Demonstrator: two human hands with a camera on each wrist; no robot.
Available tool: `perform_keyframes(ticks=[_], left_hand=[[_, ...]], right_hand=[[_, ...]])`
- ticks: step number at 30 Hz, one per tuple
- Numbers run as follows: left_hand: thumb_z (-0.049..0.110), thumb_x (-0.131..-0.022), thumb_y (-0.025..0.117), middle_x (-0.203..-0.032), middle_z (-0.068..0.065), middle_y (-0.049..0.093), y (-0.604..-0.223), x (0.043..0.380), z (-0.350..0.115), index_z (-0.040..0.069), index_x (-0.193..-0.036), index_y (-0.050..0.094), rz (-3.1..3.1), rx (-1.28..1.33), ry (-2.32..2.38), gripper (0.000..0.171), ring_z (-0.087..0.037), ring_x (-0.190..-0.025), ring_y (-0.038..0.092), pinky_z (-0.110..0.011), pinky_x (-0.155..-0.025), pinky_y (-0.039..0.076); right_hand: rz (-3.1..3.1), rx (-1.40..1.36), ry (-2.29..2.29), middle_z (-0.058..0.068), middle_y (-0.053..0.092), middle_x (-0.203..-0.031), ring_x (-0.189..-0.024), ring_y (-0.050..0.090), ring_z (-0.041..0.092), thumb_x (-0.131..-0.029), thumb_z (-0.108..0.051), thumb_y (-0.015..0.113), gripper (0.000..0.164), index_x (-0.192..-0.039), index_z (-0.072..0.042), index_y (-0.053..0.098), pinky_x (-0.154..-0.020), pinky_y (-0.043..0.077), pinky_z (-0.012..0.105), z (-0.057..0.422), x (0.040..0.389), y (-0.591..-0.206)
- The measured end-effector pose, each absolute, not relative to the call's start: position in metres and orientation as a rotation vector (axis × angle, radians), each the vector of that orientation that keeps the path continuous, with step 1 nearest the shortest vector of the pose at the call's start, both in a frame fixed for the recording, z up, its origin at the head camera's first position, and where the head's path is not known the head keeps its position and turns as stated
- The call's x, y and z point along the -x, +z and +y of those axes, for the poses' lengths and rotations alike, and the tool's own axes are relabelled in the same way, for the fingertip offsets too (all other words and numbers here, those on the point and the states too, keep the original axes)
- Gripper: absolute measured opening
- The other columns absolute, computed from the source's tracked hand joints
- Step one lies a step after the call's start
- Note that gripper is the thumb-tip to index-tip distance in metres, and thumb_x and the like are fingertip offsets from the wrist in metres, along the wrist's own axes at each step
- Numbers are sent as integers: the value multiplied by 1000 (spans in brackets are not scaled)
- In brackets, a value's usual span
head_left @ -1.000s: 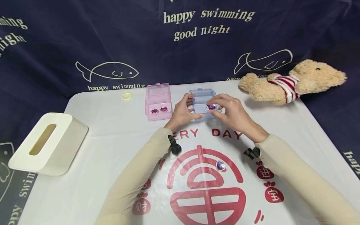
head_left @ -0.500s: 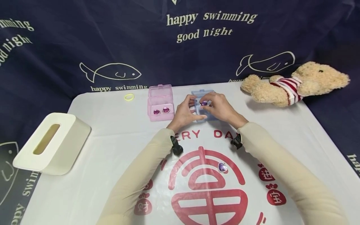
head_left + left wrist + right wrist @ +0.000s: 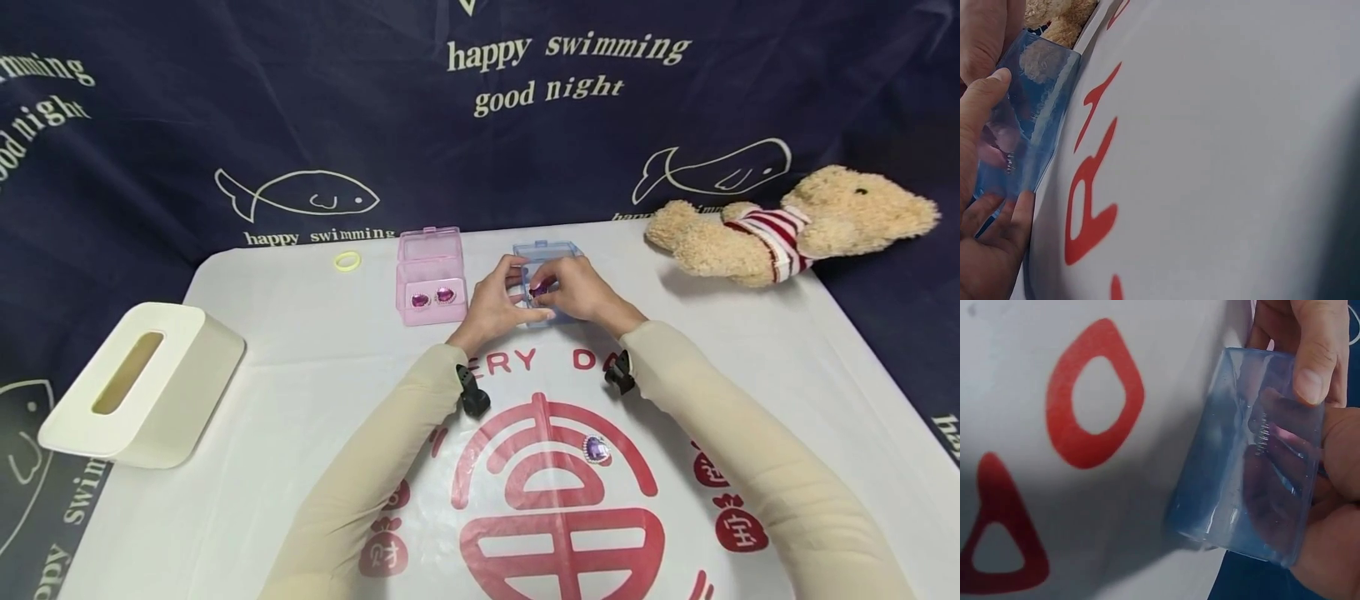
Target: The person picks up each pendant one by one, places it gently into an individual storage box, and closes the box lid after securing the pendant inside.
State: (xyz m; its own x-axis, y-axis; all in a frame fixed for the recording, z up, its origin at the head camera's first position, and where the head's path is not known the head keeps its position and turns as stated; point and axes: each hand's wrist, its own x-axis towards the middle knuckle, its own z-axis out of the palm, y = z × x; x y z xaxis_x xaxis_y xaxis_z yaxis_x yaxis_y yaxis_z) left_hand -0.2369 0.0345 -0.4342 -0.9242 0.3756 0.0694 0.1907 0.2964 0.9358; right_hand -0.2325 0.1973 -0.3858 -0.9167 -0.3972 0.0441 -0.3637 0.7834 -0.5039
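A clear blue plastic box [image 3: 546, 250] stands with its lid up near the table's far edge. My left hand [image 3: 495, 304] grips it from the left, thumb over the front rim, as the left wrist view confirms. Inside the box, my right hand [image 3: 581, 290] pinches a purple jewel with a sparkly border [image 3: 538, 291]. Through the blue wall [image 3: 1210, 469] in the right wrist view, the jewel's edge and the fingers show only blurrily. Left of it, an open pink box [image 3: 430, 269] contains two purple jewels [image 3: 446, 295]. Another purple jewel [image 3: 597, 449] lies on the printed tablecloth.
A cream tissue box [image 3: 161, 383] stands at the table's left side. Toward the back left lies a yellow ring [image 3: 347, 262]. A teddy bear in a striped top [image 3: 772, 237] lies at the back right. Behind the table hangs a dark blue fish-print cloth [image 3: 495, 167].
My right hand has moved left and down into the blue box, carrying the jewel. My left hand keeps its grip on the box. The view has shifted slightly.
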Motion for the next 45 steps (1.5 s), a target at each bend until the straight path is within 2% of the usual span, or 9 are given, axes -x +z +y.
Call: perform_keyframes(ticks=[9, 23, 34, 40, 45], left_hand=[[17, -65, 90, -131, -15, 57, -433, 236, 35, 9, -136, 43, 2391, -527, 1710, 85, -22, -123, 56, -21, -98, 51], [14, -67, 90, -132, -16, 54, -433, 237, 36, 7, -136, 42, 2375, -539, 1720, 85, -25, -124, 55, -23, -99, 51], [15, -66, 90, -132, -15, 54, -433, 237, 37, 7, -135, 42, 2378, -530, 1719, 84, -24, -124, 55, -22, -98, 51], [16, -66, 90, -133, -11, 54, -434, 237, 38, 11, -133, 43, 2377, -517, 1693, 82, -21, -126, 54, -23, -99, 51], [11, -66, 89, -133, -13, 53, -434, 237, 37, 10, -135, 42, 2342, -493, 1719, 83, -23, -126, 53, -22, -100, 51]], right_hand=[[2908, 600, -723, 13, 74, -87, -82, 64, 26, -74, -4, 79, 18, -90, 0, 74, -81, 52, 43, 195, 238, -386], [2929, 480, -703, 12, 75, -91, -89, 67, 27, -76, -5, 76, 16, -92, -1, 75, -85, 54, 43, 193, 237, -388], [2941, 487, -760, 15, 75, -93, -91, 69, 30, -78, -3, 73, 16, -93, 1, 75, -85, 55, 44, 194, 235, -389], [3079, 430, -1097, 19, 72, -103, -95, 70, 33, -86, -2, 64, 19, -104, 2, 71, -83, 58, 45, 199, 217, -390], [3146, 630, -1255, 16, 70, -110, -91, 69, 32, -84, -2, 68, 19, -103, 0, 70, -75, 60, 43, 207, 186, -383]])
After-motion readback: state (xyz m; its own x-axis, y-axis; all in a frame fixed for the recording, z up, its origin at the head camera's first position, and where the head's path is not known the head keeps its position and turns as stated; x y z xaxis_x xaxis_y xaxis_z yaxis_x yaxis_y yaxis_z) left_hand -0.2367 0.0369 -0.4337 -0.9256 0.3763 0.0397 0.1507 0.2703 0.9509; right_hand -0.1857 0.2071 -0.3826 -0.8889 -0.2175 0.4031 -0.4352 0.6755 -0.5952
